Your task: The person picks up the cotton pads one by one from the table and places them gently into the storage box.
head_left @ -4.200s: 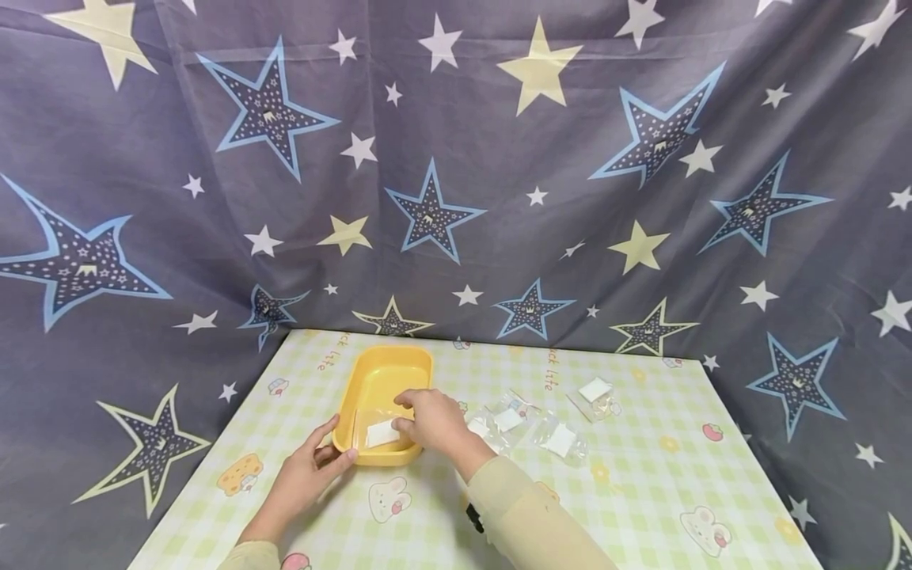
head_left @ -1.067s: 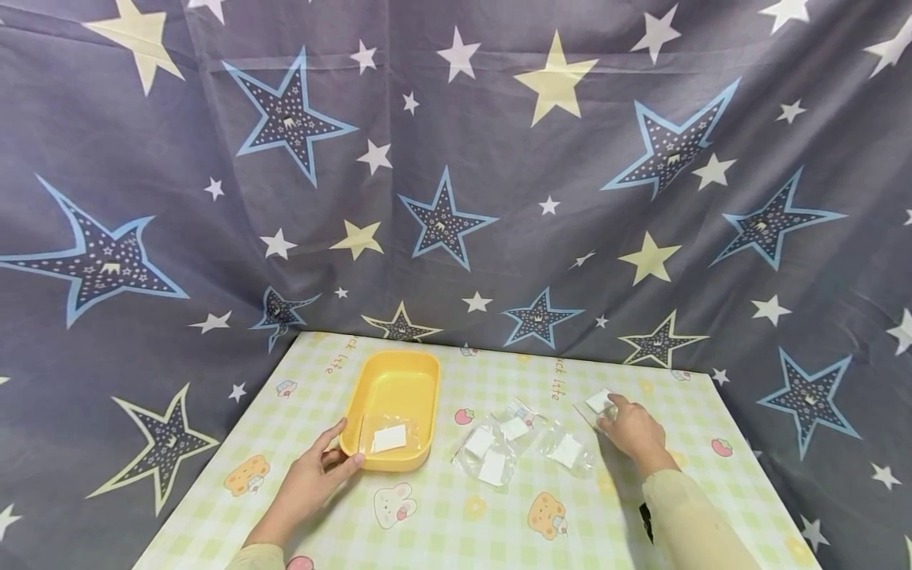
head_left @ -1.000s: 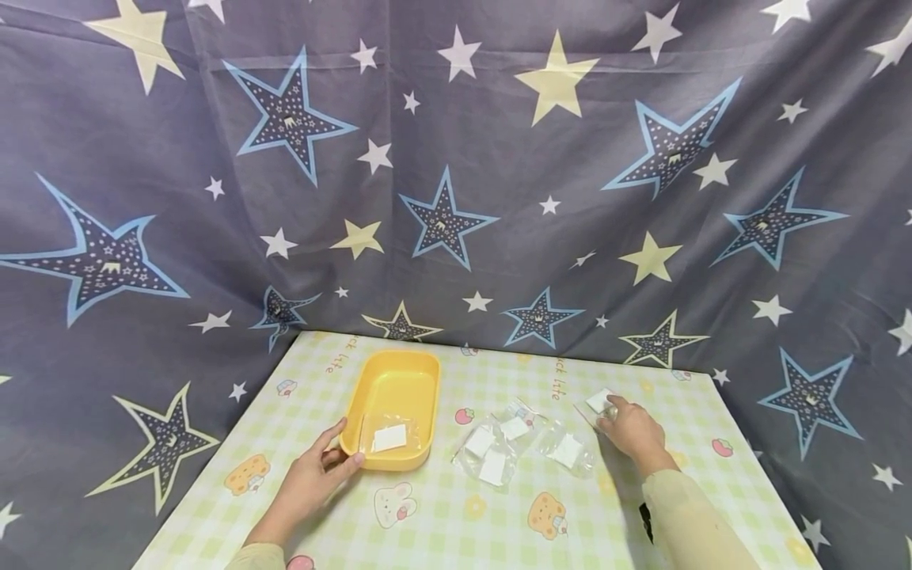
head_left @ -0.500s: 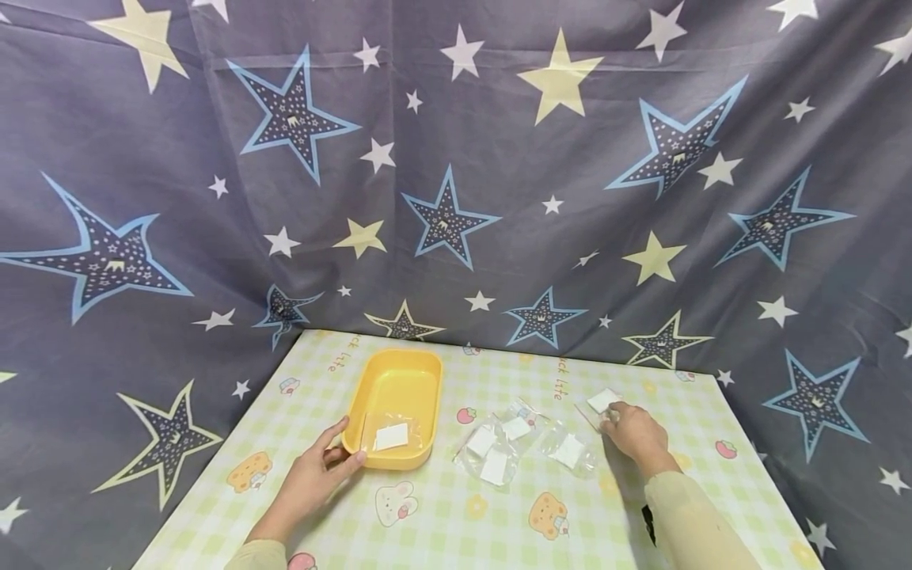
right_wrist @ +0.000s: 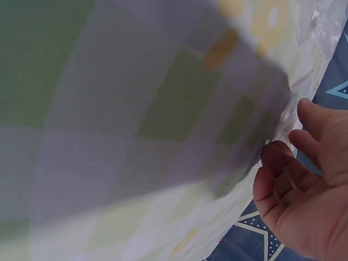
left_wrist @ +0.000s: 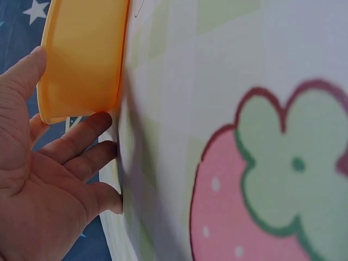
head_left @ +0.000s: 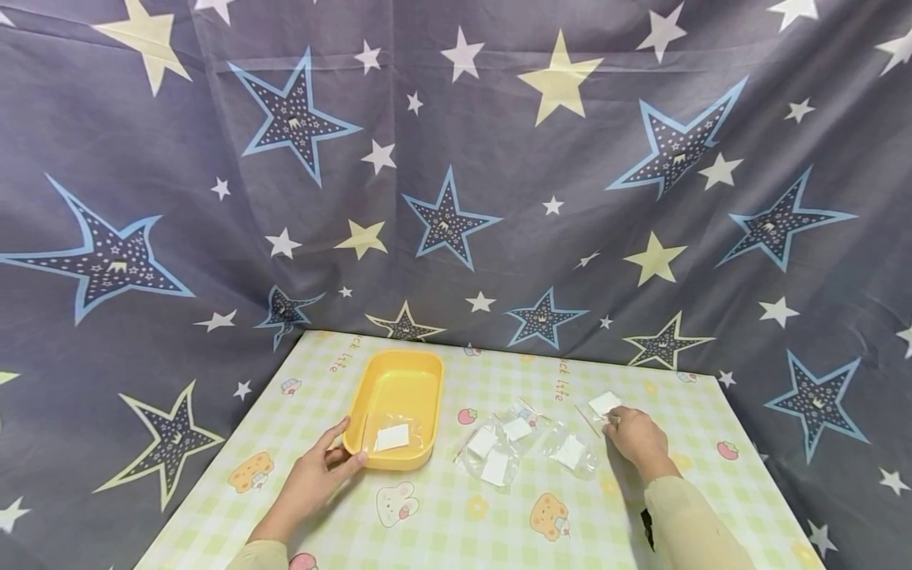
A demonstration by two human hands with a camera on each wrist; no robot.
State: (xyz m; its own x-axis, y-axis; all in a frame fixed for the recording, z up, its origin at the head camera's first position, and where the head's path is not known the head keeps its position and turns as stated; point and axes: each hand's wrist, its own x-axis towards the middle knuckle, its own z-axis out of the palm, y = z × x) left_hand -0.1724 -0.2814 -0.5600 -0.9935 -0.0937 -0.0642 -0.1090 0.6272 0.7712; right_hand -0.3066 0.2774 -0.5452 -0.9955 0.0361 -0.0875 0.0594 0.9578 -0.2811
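Note:
My left hand (head_left: 313, 479) holds the near left corner of a yellow plastic tray (head_left: 435, 380), thumb on its front wall; in the left wrist view the other fingers spread below the tray's corner. Inside the tray, at its near end, lies a small clear zip bag (head_left: 393, 437) with a white square in it. At the right, the curled fingertips of my right hand (head_left: 639, 439) pinch the near edge of another such zip bag (head_left: 605, 402), which lies on the table. The right wrist view shows its clear film by the thumb and fingertips.
Between tray and right hand lie several more clear bags, with one zip bag (head_left: 570, 451) nearest that hand and a small overlapping group (head_left: 495, 469) further left. The table (head_left: 456, 538) has a green checked cover with cartoon prints. A dark star-patterned curtain (head_left: 484, 253) hangs behind.
My right hand has gone from the tray, where it was at a bag, to the far right bag. Lately its fingertips have slid slightly toward that bag's near edge. My left hand stays at the tray.

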